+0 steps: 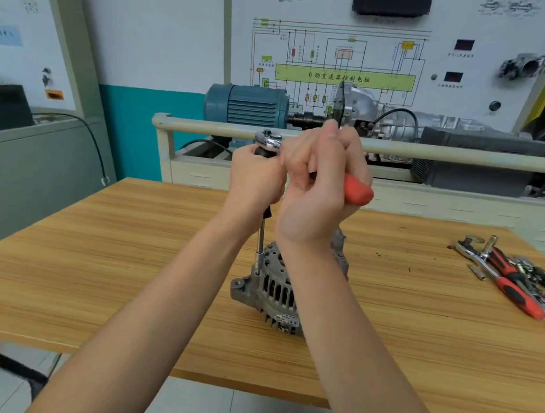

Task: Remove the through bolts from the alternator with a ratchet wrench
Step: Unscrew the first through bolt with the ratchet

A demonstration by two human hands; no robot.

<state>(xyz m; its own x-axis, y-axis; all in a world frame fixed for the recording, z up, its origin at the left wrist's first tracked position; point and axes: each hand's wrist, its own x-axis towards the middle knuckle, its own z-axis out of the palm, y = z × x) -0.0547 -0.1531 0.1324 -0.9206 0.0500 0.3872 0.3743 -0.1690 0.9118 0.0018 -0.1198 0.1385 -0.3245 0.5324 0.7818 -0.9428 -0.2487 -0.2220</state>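
Note:
A grey alternator (273,289) stands on the wooden table (93,255), partly hidden behind my right forearm. A long extension bar (260,242) rises upright from its left rim, its socket seated on a through bolt there. My left hand (255,179) grips the black upper part of the bar just under the chrome ratchet head (268,140). My right hand (320,184) is wrapped round the ratchet's red handle (357,191), which points right. The bolt itself is hidden by the socket.
Spare red-handled ratchets, sockets and bits (517,280) lie in a heap at the table's right edge. Behind the table stands a trainer bench with a rail (436,152), a blue motor (246,104) and a gearbox. A grey cabinet (35,167) is at the left.

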